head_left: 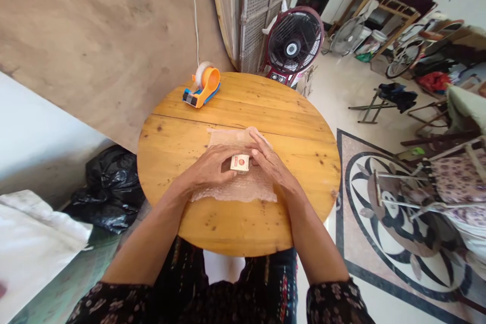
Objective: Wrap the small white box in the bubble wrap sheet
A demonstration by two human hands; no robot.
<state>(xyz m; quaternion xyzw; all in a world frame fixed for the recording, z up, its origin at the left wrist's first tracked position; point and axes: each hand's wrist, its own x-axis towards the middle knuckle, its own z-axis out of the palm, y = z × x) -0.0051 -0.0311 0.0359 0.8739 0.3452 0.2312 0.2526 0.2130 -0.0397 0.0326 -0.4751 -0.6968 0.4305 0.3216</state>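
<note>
A small white box with a red mark (240, 163) lies on a sheet of bubble wrap (243, 190) in the middle of a round wooden table (182, 126). My left hand (210, 167) curls its fingers against the box's left side. My right hand (269, 159) touches the box's right side, fingers stretched forward and laid over the wrap. Both hands press the box between them. An orange and blue tape dispenser (203, 86) stands at the table's far left edge, out of reach of both hands.
A red floor fan (293, 43) stands just beyond the table. A black plastic bag (108, 187) lies on the floor at the left. To the right are a patterned floor, bicycles, chairs and clutter. A wall runs along the left.
</note>
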